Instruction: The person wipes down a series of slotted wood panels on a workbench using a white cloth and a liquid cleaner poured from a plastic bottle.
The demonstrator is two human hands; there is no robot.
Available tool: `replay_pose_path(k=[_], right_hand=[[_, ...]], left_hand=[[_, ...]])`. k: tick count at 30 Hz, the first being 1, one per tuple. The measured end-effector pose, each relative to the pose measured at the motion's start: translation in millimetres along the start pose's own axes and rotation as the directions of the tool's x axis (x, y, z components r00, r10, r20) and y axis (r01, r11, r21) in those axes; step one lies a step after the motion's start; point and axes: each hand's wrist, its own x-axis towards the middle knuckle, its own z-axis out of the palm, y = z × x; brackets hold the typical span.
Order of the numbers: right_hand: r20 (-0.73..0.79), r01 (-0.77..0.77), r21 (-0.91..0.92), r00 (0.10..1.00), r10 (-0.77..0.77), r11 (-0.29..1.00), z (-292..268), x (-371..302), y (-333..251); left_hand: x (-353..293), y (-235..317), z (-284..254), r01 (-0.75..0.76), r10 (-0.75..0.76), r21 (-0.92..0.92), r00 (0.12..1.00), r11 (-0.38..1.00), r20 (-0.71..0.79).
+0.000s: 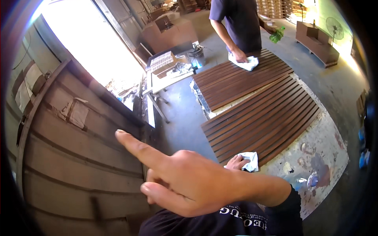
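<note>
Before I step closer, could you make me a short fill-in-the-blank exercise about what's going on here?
1. The right hand has its ____ finger stretched out.
2. The left hand rests on a cloth coloured ____.
3. The pale, blotchy table bears ____ slatted brown panels.
4. The co-worker's hand away from the panels holds something coloured ____.

Missing words: index; white; two; green.
</note>
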Motion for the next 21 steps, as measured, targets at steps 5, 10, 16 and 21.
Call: replay_pose_path(k=[5, 10, 16, 21], right_hand=[[-0.191, -0.087, -0.265, 0.981, 0.036, 0.96, -47, -92, 36], [-0.659, -0.332, -0.724, 0.592, -0.464, 0.605, -58, -253, -28], [-0.956, -0.688, -0.29, 0.177, -0.233, 0.665, -64, -349, 2], [-0.909, -0.593, -0.413, 0.221, -0.354, 0.691, -45, -358, 84]], left_hand=[[36, -26, 1, 0.5, -0.528, -0.665, 0.829, 0.555, 0.183], [41, -20, -21, -0.159, 0.169, 0.171, 0.985, 0.972, -0.045], [36, -1, -30, -0.162, 0.172, 0.231, 0.985, 0.959, -0.02], [33, 1, -24, -0.179, 0.182, 0.24, 0.983, 0.954, 0.008]])
